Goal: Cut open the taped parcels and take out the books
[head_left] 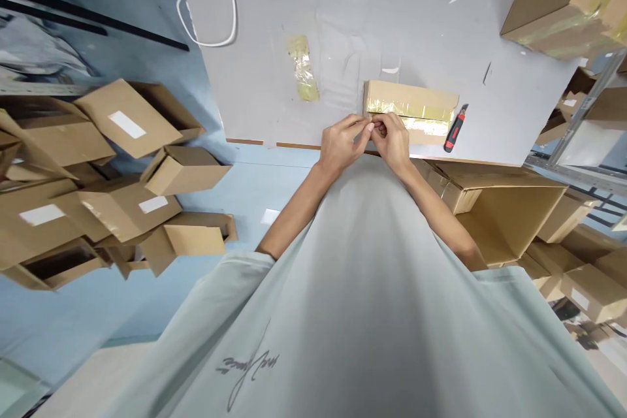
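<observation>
A long, narrow cardboard box (418, 93) lies near the front edge of the table, with shiny yellowish packing tape along its seam. At its near left corner, my left hand (345, 138) and my right hand (392, 138) meet, fingertips pinched close together. What sits between the fingers is too small to make out; it may be an edge of tape or box. Just right of the box lies a red and black utility knife (455, 130), its blade end pointing away from me.
A crumpled tape strip (304, 68) and a white cable (232, 6) lie on the grey table (264, 98). A larger taped box (553, 26) stands at the far right. Several cardboard boxes (132, 199) are piled on the left floor; an open carton (509, 209) sits below the table edge.
</observation>
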{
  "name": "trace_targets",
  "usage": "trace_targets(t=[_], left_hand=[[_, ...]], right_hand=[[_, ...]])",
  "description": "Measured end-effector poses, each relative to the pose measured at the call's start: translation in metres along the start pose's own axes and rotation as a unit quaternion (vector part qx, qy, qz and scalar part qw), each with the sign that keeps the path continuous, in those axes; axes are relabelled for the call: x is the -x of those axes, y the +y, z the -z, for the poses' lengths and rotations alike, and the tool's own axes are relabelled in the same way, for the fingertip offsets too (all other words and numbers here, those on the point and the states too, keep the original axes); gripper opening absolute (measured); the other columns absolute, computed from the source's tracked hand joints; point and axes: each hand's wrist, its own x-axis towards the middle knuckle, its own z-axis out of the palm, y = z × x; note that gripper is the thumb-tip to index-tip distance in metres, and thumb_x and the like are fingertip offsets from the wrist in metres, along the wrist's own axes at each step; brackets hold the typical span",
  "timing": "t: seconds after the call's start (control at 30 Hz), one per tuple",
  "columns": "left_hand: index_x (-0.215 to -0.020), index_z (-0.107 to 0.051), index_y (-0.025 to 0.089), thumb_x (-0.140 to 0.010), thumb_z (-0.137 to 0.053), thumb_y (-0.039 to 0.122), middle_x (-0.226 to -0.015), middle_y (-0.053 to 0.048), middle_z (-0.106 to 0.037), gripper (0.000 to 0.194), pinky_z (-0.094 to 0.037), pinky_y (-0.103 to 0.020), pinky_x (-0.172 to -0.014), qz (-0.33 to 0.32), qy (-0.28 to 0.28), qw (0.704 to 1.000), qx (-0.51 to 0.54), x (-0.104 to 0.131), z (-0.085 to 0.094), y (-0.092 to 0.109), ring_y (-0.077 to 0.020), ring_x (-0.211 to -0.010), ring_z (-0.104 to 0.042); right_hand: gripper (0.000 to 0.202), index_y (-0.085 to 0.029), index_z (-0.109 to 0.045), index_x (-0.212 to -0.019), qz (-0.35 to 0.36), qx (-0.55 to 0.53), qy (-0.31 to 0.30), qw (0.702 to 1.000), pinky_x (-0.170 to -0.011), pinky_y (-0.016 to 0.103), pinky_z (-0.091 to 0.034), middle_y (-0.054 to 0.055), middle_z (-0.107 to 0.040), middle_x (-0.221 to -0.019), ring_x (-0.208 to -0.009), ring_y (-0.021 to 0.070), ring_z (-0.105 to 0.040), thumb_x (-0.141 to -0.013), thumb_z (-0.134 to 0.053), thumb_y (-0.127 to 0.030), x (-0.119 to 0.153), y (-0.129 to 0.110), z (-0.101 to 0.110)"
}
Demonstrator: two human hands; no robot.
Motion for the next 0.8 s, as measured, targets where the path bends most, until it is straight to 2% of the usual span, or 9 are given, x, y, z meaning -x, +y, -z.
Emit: trace_targets(t=[0.1,0.2,0.27,0.37,0.47,0.53,0.67,0.8], left_hand=[[-0.120,-0.090,0.027,-0.114,-0.051,0.077,-0.124,-0.011,-0.086,0.064,-0.065,-0.041,-0.103,0.003,-0.008,1.000,0.014,-0.003,0.001,0.003,-0.0298,-0.117,-0.083],[-0.123,-0.089,0.027,-0.112,-0.055,0.079,-0.127,-0.010,-0.086,0.062,-0.064,-0.042,-0.108,0.001,-0.017,0.999,0.036,-0.002,0.004,0.006,-0.0311,-0.124,-0.081],[-0.125,-0.087,0.028,-0.112,-0.057,0.076,-0.129,-0.009,-0.086,0.059,-0.065,-0.042,-0.108,0.015,-0.002,0.999,0.046,0.000,0.005,0.005,-0.0306,-0.123,-0.081],[-0.126,-0.086,0.027,-0.108,-0.068,0.071,-0.129,-0.009,-0.085,0.051,-0.067,-0.039,-0.094,0.063,0.026,0.996,0.061,0.001,0.000,-0.003,-0.0263,-0.103,-0.083],[-0.114,-0.087,0.026,-0.101,-0.080,0.064,-0.121,-0.007,-0.086,0.041,-0.067,-0.036,-0.083,0.099,0.023,0.991,0.086,-0.004,-0.010,-0.014,-0.0209,-0.083,-0.079],[-0.108,-0.087,0.025,-0.099,-0.084,0.060,-0.113,-0.006,-0.088,0.036,-0.066,-0.035,-0.082,0.115,0.021,0.989,0.088,-0.007,-0.015,-0.018,-0.0197,-0.079,-0.077],[-0.110,-0.087,0.025,-0.098,-0.086,0.056,-0.101,-0.004,-0.088,0.033,-0.063,-0.034,-0.079,0.143,0.025,0.987,0.066,-0.005,-0.018,-0.014,-0.0196,-0.074,-0.076],[-0.106,-0.087,0.025,-0.103,-0.080,0.055,-0.104,-0.005,-0.089,0.031,-0.063,-0.034,-0.080,0.127,0.014,0.990,0.060,-0.001,-0.017,-0.008,-0.0204,-0.076,-0.078]], right_hand=[[0.045,-0.031,-0.069,-0.108,0.016,0.007,-0.006,1.000,-0.102,0.045,-0.057,0.007,-0.070,-0.105,-0.103,0.0283,-0.064,-0.118,-0.049,-0.070,0.000,0.001,0.002],[0.049,-0.030,-0.068,-0.104,0.014,-0.007,-0.008,1.000,-0.102,0.046,-0.058,0.007,-0.067,-0.102,-0.102,0.0285,-0.064,-0.118,-0.047,-0.072,-0.004,0.000,0.003],[0.052,-0.030,-0.067,-0.100,0.003,-0.018,-0.006,1.000,-0.099,0.045,-0.059,0.006,-0.066,-0.098,-0.098,0.0273,-0.063,-0.116,-0.049,-0.075,-0.007,-0.002,0.003],[0.058,-0.030,-0.067,-0.095,-0.003,-0.036,-0.010,0.999,-0.091,0.041,-0.059,0.004,-0.066,-0.094,-0.088,0.0241,-0.062,-0.114,-0.048,-0.082,-0.011,-0.003,0.006],[0.064,-0.029,-0.069,-0.095,-0.002,-0.077,-0.033,0.996,-0.083,0.038,-0.058,0.004,-0.068,-0.095,-0.083,0.0219,-0.062,-0.110,-0.049,-0.088,-0.012,-0.001,0.012],[0.066,-0.028,-0.070,-0.095,-0.001,-0.102,-0.049,0.994,-0.082,0.038,-0.058,0.004,-0.069,-0.096,-0.082,0.0213,-0.062,-0.108,-0.050,-0.090,-0.012,0.002,0.017],[0.064,-0.029,-0.070,-0.097,0.001,-0.099,-0.058,0.993,-0.084,0.037,-0.059,0.004,-0.070,-0.098,-0.085,0.0215,-0.064,-0.109,-0.050,-0.089,-0.012,0.004,0.021],[0.059,-0.029,-0.070,-0.098,0.017,-0.072,-0.066,0.995,-0.089,0.039,-0.062,0.005,-0.070,-0.099,-0.090,0.0228,-0.066,-0.113,-0.050,-0.082,-0.013,0.004,0.021]])
